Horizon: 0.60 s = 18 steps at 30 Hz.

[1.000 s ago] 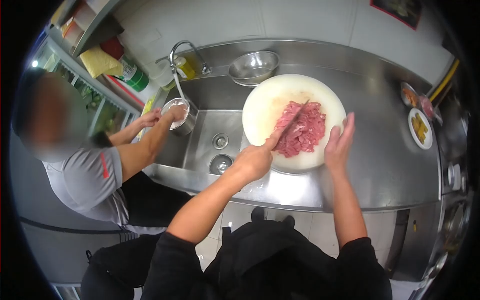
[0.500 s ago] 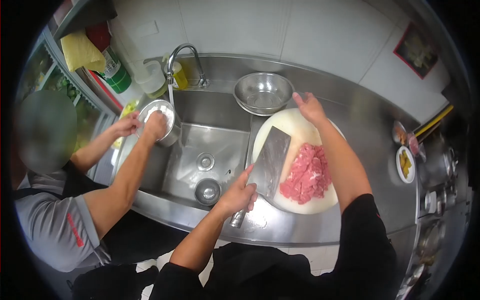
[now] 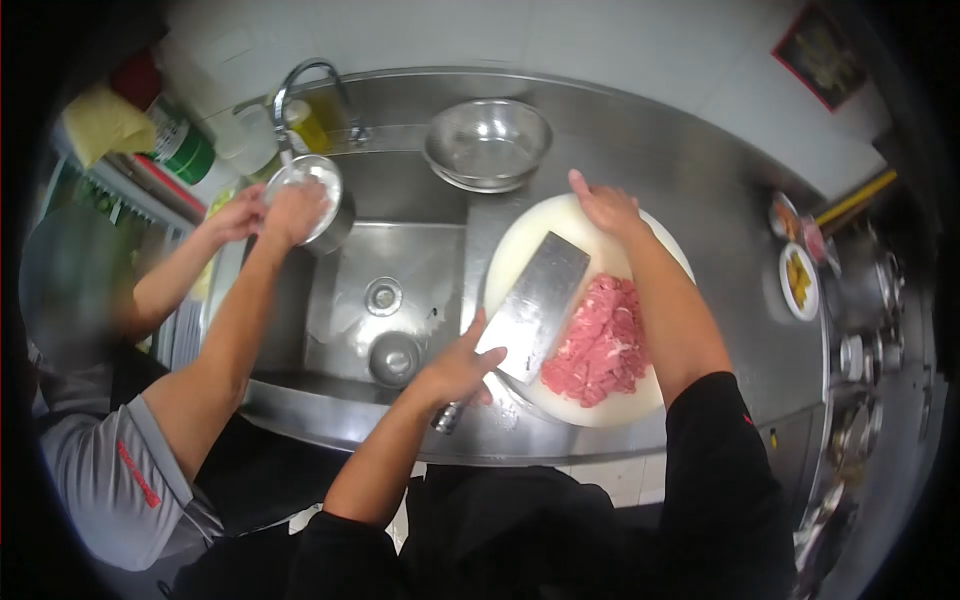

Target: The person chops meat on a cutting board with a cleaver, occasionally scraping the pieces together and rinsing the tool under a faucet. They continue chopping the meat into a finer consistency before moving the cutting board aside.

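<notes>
My left hand (image 3: 458, 372) is closed around the handle of a cleaver (image 3: 537, 305), the handle's end sticking out below it. The broad blade lies nearly flat over the left part of a round white cutting board (image 3: 510, 240). Beside the blade, on the board, is a heap of sliced raw meat (image 3: 600, 345). My right hand (image 3: 608, 208) is at the board's far edge, fingers stretched out and holding nothing, with that forearm passing over the board's right side.
Left of the board is a steel sink (image 3: 345, 290). A co-worker's hands (image 3: 290, 210) work in a metal pot (image 3: 335, 215) under the faucet (image 3: 312, 68). Behind the board stands a metal bowl (image 3: 488, 145). A white dish (image 3: 798, 282) of yellow food sits at right.
The view has shifted, moving most things left and up in the frame. My right hand has come closer over the board's far edge. The cleaver stays in my left hand.
</notes>
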### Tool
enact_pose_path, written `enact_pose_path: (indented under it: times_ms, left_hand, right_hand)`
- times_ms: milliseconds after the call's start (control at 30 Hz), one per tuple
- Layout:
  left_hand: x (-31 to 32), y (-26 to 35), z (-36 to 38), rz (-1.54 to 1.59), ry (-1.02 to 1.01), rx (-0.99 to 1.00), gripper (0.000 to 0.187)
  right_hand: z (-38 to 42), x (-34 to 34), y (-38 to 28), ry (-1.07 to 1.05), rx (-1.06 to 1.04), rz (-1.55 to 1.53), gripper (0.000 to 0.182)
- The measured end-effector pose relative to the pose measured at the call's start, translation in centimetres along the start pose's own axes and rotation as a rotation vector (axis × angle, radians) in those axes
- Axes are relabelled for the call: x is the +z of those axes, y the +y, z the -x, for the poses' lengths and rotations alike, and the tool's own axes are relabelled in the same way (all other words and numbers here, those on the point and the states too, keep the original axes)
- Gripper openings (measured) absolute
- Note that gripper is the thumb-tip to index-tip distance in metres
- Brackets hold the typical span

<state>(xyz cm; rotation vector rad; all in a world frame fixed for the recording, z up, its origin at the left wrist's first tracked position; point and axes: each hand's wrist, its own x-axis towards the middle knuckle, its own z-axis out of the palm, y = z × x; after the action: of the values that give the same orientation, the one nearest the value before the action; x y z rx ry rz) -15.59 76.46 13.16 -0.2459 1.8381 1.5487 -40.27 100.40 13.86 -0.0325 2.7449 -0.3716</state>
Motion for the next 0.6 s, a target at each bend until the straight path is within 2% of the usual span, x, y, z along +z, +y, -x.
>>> enact_pose_path:
  times_ms: [67, 100, 167, 233, 267, 333, 467, 600]
  left_hand:
    - [-1.0, 1.0, -0.2, -0.089, -0.019, 0.011, 0.086]
    - [-0.7, 1.8, -0.1, -0.137, -0.017, 0.027, 0.086]
    - [0.1, 4.7, 1.7, -0.411, 0.132, -0.04, 0.075]
    - [1.2, 6.5, 3.6, -0.673, 0.224, -0.03, 0.069]
    - [2.0, 6.8, 4.5, -0.833, 0.266, 0.059, 0.061]
    - [4.3, 6.2, 4.7, -0.947, 0.298, 0.085, 0.058]
    - [6.6, 8.6, 6.0, -1.041, 0.313, 0.1, 0.057]
    - [10.0, 9.4, 8.8, -0.982, 0.501, 0.312, 0.061]
  right_hand:
    - [-0.2, -0.1, 1.3, 0.03, 0.016, -0.035, 0.095]
    - [0.8, -0.4, 2.2, 0.102, -0.013, -0.172, 0.091]
    - [3.3, -1.6, 3.7, 0.238, -0.08, -0.44, 0.083]
    - [6.1, -2.0, 7.0, 0.311, -0.213, -0.436, 0.074]
    - [7.9, -2.0, 8.7, 0.34, -0.285, -0.434, 0.069]
    - [13.4, 0.1, 11.8, 0.413, -0.229, -0.404, 0.059]
    - [22.0, 7.2, 14.3, 0.605, -0.255, -0.322, 0.065]
    - [24.9, 10.6, 13.7, 0.686, -0.333, -0.376, 0.074]
